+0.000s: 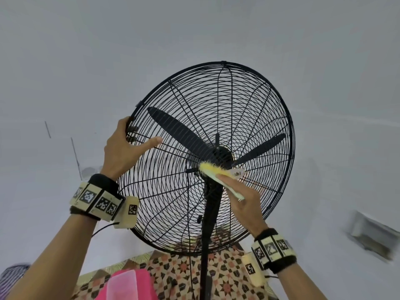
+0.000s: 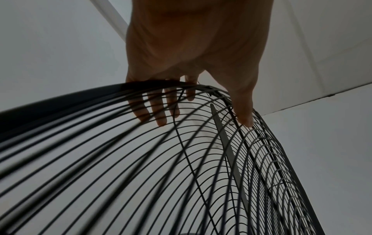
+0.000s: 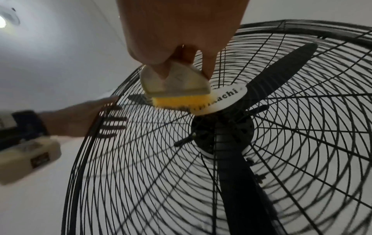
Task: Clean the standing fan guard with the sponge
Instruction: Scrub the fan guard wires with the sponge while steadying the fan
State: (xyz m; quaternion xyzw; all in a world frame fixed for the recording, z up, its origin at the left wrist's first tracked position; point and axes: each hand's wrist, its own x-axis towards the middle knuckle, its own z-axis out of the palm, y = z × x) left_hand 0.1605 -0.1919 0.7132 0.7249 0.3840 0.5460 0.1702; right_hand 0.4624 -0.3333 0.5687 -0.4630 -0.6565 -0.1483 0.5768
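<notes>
My left hand (image 1: 121, 148) was on the guard (image 1: 259, 109) at its left rim: fingers hooked round the rim, thumb laid flat on the front wires. Grip clamped on the guard. Risk there: fingers (image 2: 161, 109) poked through the mesh on the blade side, and one blade (image 1: 177, 128) sat just beside them. If the blades turned, or I shoved the guard inward, they'd get caught. Thin wires could also flex under a hard squeeze.

My right hand (image 1: 244, 198) gripped the sponge (image 1: 214, 169), pinched by its pale backing, yellow bristly face pressed against the guard at the hub, touching the white badge (image 3: 221, 100). Risk: bristles snagging on the wires and pulling the sponge out of my pinch, or a hard push rocking the fan on its pole (image 1: 205, 245).

Guard: black wire, round, domed, fine concentric rings with radial spokes, tilted up and above me. Dirt too fine to tell.
</notes>
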